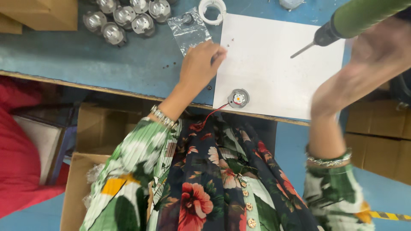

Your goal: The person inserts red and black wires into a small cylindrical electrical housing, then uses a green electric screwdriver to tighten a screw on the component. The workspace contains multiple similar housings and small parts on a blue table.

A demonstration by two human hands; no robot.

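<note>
My left hand (200, 63) rests on the blue table at the left edge of a white sheet (278, 64), its fingertips pinched together over tiny dark screws; what they hold is too small to see. My right hand (364, 72), blurred, is wrapped around a green electric screwdriver (355, 19) whose bit (302, 50) points down-left over the sheet. A small round metal lamp part (238, 98) with red wires lies at the sheet's near edge, between both hands.
Several round silver lamp housings (124, 17) cluster at the table's far left. A clear plastic bag (190, 30) and a white ring (212, 9) lie beyond my left hand. Cardboard boxes (100, 128) stand below the table edge; another carton (376, 128) stands right.
</note>
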